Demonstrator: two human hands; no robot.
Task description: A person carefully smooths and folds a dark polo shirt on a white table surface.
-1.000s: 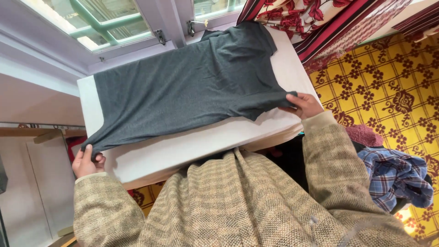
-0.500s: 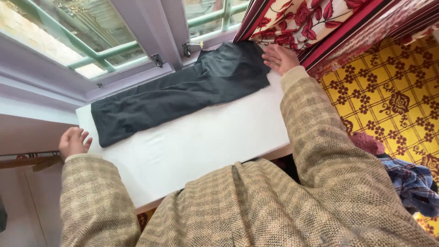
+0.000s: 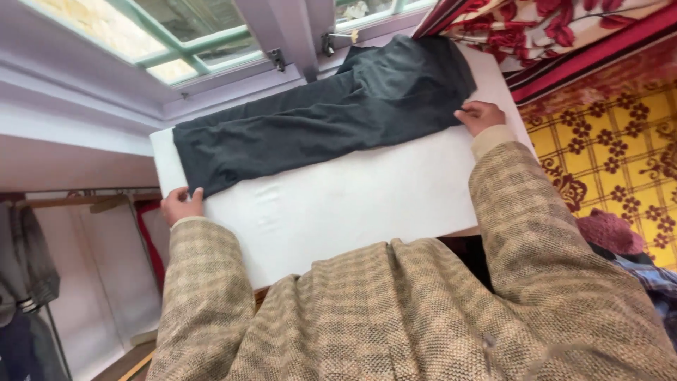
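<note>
A dark grey garment (image 3: 317, 123), folded into a long strip, lies along the far side of a white padded table (image 3: 352, 204). My left hand (image 3: 182, 204) is at the strip's near left corner, its fingers closed on the fabric edge. My right hand (image 3: 479, 115) sits at the near right edge of the garment, fingers curled onto the cloth. Both arms wear a beige checked woollen sleeve.
A window (image 3: 176, 35) with green bars runs behind the table. A red flowered curtain (image 3: 564, 28) hangs at the upper right. On the right, a yellow patterned covering (image 3: 613, 141) carries a maroon knitted item (image 3: 610, 233) and a blue checked cloth (image 3: 659, 282). Clothes (image 3: 28, 261) hang at the left.
The garment went from spread wide to folded in half lengthwise. My hands let go after the fold, then came back to the strip's near edge at both ends.
</note>
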